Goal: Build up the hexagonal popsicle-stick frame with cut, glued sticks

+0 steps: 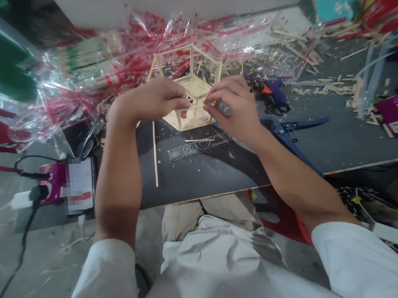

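Note:
A small hexagonal frame model (191,83) built of thin wooden sticks stands on a dark board (221,165). Both hands meet at its near side. My left hand (154,99) pinches one end of a short thin stick (195,106) held level against the model. My right hand (232,105) pinches the other end, fingers curled close together. A long loose stick (155,154) lies on the board below my left wrist, and a shorter one (198,140) lies below the model.
Blue-handled cutters (292,130) and a blue glue gun (272,90) lie right of the model. Crumpled clear and red plastic wrap (86,79) piles up behind and to the left. Stick offcuts litter the far right. A phone (79,186) and a purple charger sit on the floor at left.

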A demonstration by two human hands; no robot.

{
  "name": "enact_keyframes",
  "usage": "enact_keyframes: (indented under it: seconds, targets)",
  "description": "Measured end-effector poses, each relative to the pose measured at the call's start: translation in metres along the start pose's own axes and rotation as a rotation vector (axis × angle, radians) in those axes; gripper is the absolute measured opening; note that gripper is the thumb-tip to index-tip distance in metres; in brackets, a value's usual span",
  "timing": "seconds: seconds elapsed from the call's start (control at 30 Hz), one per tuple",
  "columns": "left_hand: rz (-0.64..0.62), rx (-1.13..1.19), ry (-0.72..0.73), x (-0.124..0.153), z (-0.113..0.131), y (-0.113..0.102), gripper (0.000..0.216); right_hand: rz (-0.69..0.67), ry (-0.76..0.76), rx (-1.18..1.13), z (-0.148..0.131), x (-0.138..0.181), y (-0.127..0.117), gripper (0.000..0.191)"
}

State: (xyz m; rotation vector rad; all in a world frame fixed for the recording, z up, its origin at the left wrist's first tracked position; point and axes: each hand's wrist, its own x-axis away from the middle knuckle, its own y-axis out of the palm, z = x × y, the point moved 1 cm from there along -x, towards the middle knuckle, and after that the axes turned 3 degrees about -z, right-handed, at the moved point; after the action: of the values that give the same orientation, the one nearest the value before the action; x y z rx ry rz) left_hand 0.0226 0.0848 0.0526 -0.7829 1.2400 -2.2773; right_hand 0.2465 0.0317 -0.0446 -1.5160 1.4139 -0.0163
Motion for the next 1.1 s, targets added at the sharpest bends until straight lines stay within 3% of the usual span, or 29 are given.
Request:
enact_keyframes:
  seconds: [0.13,0.33,0.5,0.67,0.87,1.0,1.1]
  targets:
    - [0.01,0.014,0.015,0.0,0.001,0.0,0.039,-0.023,0.025,-0.024,0.002,0.0,0.001,0.017]
    - [0.028,-0.008,0.024,0.0,0.001,-0.001,0.038,0.049,-0.068,0.014,-0.001,-0.002,0.0,0.014]
    - [0.09,0.014,0.071,0.002,0.0,0.002,0.035,0.014,-0.018,0.019,0.003,0.0,0.003,0.018]
    - [0.276,-0.077,0.187,-0.005,-0.001,0.017,0.028,0.03,-0.023,0.06,0.002,0.001,0.005,0.017]
    - [0.475,-0.263,0.149,-0.008,0.014,0.04,0.029,0.071,-0.076,0.023,-0.007,0.001,0.0,0.016]
    - [0.628,-0.326,0.112,0.006,0.028,0.057,0.029,0.116,-0.138,-0.005,-0.009,-0.003,-0.015,0.027]
    - [0.757,-0.371,0.152,0.02,0.038,0.073,0.028,0.236,-0.098,-0.026,0.006,-0.007,-0.035,0.019]
